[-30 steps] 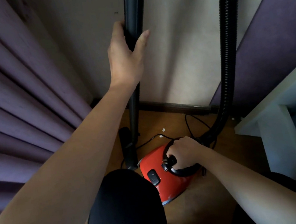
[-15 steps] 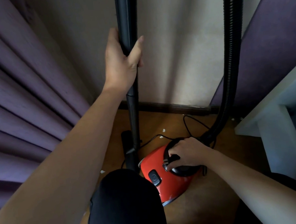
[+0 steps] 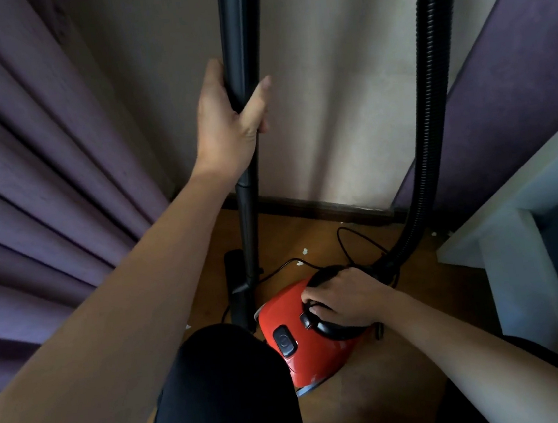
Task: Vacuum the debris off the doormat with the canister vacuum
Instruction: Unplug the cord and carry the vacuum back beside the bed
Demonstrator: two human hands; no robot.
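A red canister vacuum [image 3: 305, 346] sits on the wooden floor in front of my knee. My right hand [image 3: 344, 302] lies on top of it, fingers curled into its black carry handle [image 3: 335, 331]. My left hand [image 3: 230, 120] grips the upright black wand [image 3: 239, 77], which runs down to the floor head [image 3: 237, 284] beside the canister. A ribbed black hose [image 3: 430, 92] rises from the canister's far side and leaves the top of the frame. No doormat is in view.
Purple curtains [image 3: 25, 169] hang at the left, a beige wall [image 3: 326, 85] with dark skirting stands ahead, and white furniture [image 3: 513, 228] is at the right. A black power cord [image 3: 353, 244] loops on the floor among small white scraps [image 3: 304, 251]. My dark-clad knee [image 3: 227, 389] fills the lower middle.
My left hand has slid a little lower on the wand. My right hand has shifted on the canister's top, its fingers now hooked further into the handle.
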